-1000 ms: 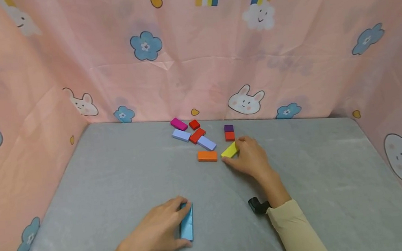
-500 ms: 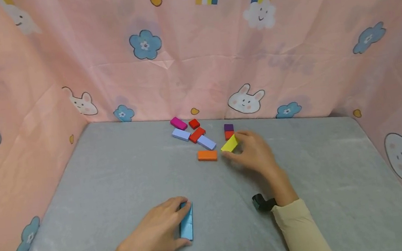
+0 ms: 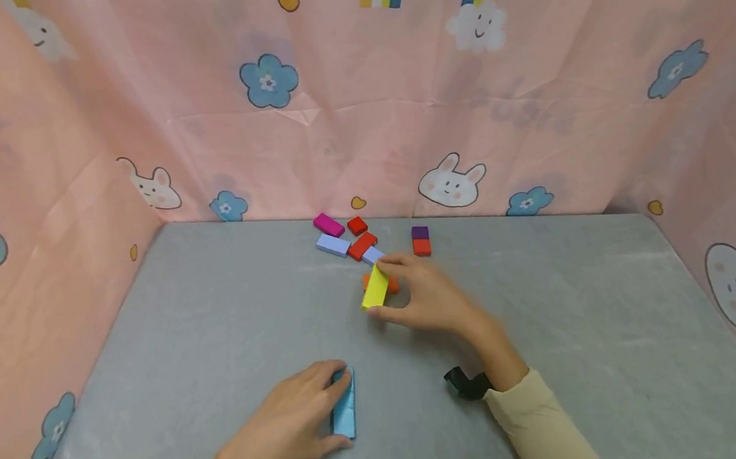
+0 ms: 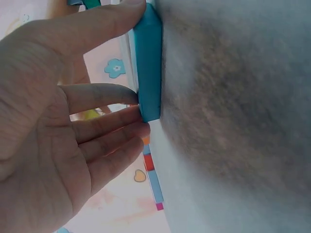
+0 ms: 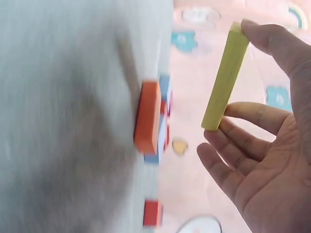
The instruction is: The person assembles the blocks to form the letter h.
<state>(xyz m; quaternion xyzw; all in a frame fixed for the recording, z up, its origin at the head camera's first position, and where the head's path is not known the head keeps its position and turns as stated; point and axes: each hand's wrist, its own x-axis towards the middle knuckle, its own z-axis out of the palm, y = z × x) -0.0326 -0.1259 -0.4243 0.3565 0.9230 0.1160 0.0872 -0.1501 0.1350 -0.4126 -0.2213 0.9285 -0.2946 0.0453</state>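
Observation:
My left hand (image 3: 287,421) rests low on the table and grips a light blue block (image 3: 344,411) by its two ends, thumb at one and fingers at the other. In the left wrist view the blue block (image 4: 149,68) lies along the cloth. A long yellow block (image 3: 375,288) is pinched end to end between the thumb and fingers of my right hand (image 3: 432,294). The right wrist view shows the yellow block (image 5: 227,77) raised off the table. It partly covers the orange block (image 3: 393,284) in the head view.
Beyond the right hand lie a magenta block (image 3: 328,224), red blocks (image 3: 363,246) and pale blue blocks (image 3: 333,245). Right of them, a purple block (image 3: 420,232) adjoins a red block (image 3: 421,247). A pink printed curtain (image 3: 358,133) borders the grey table (image 3: 217,335).
My right hand has lifted the yellow block and carried it left, from near the purple and red pair to over the orange block. The left hand and blue block have stayed put.

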